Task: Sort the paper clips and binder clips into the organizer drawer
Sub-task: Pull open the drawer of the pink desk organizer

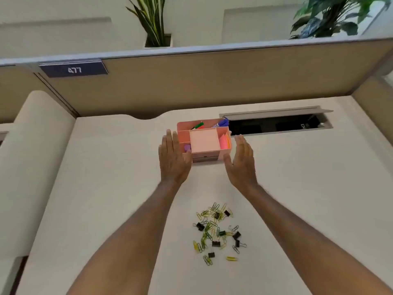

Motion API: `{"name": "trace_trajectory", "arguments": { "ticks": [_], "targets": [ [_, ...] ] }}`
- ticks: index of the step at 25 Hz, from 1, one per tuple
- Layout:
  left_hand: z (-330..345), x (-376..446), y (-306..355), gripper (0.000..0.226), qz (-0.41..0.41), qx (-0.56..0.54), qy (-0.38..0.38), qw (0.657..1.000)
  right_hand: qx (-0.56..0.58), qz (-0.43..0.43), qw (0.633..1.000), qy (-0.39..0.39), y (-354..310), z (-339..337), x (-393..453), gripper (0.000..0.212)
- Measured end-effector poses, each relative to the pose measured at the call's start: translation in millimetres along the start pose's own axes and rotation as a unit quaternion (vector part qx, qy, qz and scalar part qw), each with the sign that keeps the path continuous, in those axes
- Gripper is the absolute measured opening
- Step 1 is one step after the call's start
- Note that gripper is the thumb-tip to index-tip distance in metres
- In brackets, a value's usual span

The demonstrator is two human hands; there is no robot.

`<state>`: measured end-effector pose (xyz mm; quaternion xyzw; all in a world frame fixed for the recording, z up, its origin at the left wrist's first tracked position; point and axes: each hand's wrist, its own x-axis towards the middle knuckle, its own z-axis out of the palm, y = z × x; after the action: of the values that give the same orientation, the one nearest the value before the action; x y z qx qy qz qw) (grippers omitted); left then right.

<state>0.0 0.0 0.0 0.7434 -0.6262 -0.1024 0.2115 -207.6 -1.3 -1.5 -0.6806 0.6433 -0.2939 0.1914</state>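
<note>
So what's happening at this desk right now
A person reaches both open hands toward a pink organizer at the back of the desk, the left hand at its left side and the right hand just off its right. The small drawer in its front looks closed. A mixed pile of paper clips and binder clips lies loose nearer the person, untouched.

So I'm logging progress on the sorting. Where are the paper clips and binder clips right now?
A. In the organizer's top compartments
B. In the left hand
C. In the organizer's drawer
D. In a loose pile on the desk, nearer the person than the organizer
D: the mixed clips lie scattered on the desk, well short of the pink organizer, and both hands are empty.
</note>
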Motion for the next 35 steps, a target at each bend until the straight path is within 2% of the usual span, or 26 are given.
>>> {"name": "trace_trajectory", "arguments": {
  "ticks": [3,6,9,12,14,16,18,19,21,26,30,35],
  "targets": [
    [18,2,-2,0.072,-0.096,-0.123,-0.018,0.988,0.078,0.117,0.990,0.012,2,21,-6,0.059],
    [30,2,-1,0.071,-0.175,-0.209,-0.029,0.962,0.158,0.171,0.972,0.004,1,40,-13,0.055],
    [36,9,-2,0.070,-0.238,-0.302,-0.034,0.922,0.252,0.220,0.942,0.010,-5,47,-9,0.054],
    [42,11,-1,0.059,-0.269,-0.392,-0.030,0.879,0.317,0.270,0.909,0.026,-14,51,-4,0.049],
    [43,10,1,0.053,-0.282,-0.435,-0.027,0.855,0.376,0.329,0.866,0.029,-16,53,-1,0.044],
    [44,9,2,0.047,-0.291,-0.466,-0.025,0.835,0.461,0.402,0.791,-0.004,-16,55,4,0.040],
    [45,8,0,0.047,-0.290,-0.484,-0.025,0.826,0.540,0.445,0.712,-0.058,-17,56,10,0.024],
    [46,8,-2,0.048,-0.289,-0.489,-0.026,0.823,0.563,0.458,0.683,-0.079,-18,57,13,0.015],
    [45,8,-5,0.050,-0.283,-0.498,-0.027,0.819,0.588,0.472,0.650,-0.094,-20,58,16,0.006],
    [47,9,-6,0.053,-0.285,-0.506,-0.027,0.814,0.614,0.497,0.607,-0.082,-25,62,20,0.003],
    [48,9,-6,0.053,-0.287,-0.508,-0.024,0.812,0.634,0.513,0.574,-0.079,-29,62,20,0.009],
    [47,8,-5,0.055,-0.286,-0.507,-0.023,0.813,0.650,0.508,0.560,-0.074,-37,61,22,0.020]
  ]
}}
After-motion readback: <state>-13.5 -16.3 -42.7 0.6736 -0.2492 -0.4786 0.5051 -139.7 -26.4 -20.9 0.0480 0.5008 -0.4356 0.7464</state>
